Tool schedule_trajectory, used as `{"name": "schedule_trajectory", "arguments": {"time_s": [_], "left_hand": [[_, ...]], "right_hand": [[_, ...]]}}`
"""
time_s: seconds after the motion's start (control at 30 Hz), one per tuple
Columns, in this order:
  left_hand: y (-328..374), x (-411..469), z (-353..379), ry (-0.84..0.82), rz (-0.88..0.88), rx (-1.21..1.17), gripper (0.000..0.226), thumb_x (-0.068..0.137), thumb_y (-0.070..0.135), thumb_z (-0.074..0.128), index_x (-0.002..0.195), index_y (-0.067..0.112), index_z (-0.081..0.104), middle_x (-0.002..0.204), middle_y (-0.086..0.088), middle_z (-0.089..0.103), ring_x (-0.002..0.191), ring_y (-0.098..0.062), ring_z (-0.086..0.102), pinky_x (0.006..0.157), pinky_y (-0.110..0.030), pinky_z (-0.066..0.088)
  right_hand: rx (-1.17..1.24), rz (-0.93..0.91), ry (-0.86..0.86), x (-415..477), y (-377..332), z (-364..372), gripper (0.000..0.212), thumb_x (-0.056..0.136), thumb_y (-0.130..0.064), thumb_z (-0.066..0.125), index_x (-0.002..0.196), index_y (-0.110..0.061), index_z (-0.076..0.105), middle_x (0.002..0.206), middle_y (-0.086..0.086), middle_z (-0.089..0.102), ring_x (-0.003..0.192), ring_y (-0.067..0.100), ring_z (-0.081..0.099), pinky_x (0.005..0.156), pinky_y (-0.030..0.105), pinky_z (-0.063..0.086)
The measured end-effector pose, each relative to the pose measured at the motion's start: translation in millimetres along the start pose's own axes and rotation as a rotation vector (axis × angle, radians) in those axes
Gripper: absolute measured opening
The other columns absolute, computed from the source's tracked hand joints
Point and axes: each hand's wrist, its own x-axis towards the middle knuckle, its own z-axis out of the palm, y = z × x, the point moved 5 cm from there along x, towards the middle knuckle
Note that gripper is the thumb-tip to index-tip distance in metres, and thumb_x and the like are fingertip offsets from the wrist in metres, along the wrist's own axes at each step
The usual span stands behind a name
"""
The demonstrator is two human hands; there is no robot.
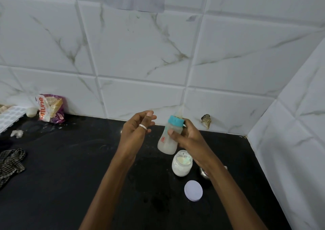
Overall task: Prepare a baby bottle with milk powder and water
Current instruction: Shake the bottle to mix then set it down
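My right hand (pixel 186 138) grips a baby bottle (pixel 168 141) around its middle and holds it above the black counter (pixel 70 177), slightly tilted. The bottle has a teal collar and a pale teat, and milky white liquid fills its lower part. My left hand (pixel 137 127) hovers just left of the bottle with loosely curled fingers, holding nothing; a silver ring sits on one finger. Below the bottle stands an open glass jar of milk powder (pixel 182 163). The jar's white round lid (pixel 193 190) lies flat on the counter in front of it.
A small metal object (pixel 204 172) lies partly hidden behind my right forearm. At the far left are a purple snack packet (pixel 50 108), a white ice tray (pixel 9 118), and a checked cloth (pixel 10 164). Tiled walls close in the back and right.
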Motion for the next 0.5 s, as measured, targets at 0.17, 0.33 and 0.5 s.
{"name": "schedule_trajectory", "arguments": {"time_s": [0.17,0.33,0.5], "left_hand": [[-8,-2,-1,-0.019,-0.006,0.014,0.023,0.099,0.039,0.061,0.115,0.026,0.072,0.110,0.009,0.078,0.101,-0.008,0.073,0.091,-0.033,0.057],[-22,-5,-4,-0.028,-0.033,0.023,0.023,0.100,0.036,0.061,0.118,0.027,0.071,0.113,0.007,0.077,0.103,-0.009,0.073,0.089,-0.031,0.057],[-40,-12,-7,-0.102,-0.062,0.062,0.021,0.101,0.035,0.060,0.119,0.029,0.072,0.114,0.010,0.076,0.107,-0.010,0.072,0.091,-0.032,0.058]], "right_hand": [[-0.036,-0.031,0.036,-5,3,9,0.049,0.092,-0.028,0.075,0.136,-0.026,0.052,0.128,-0.001,0.068,0.120,0.013,0.066,0.104,0.044,0.055],[-0.141,-0.083,0.026,-7,3,15,0.055,0.091,-0.026,0.077,0.138,-0.027,0.050,0.128,-0.006,0.068,0.116,0.009,0.067,0.102,0.037,0.056],[-0.214,-0.090,0.026,-8,10,22,0.057,0.090,-0.027,0.079,0.139,-0.030,0.050,0.127,-0.010,0.068,0.117,0.005,0.066,0.101,0.035,0.055]]}}
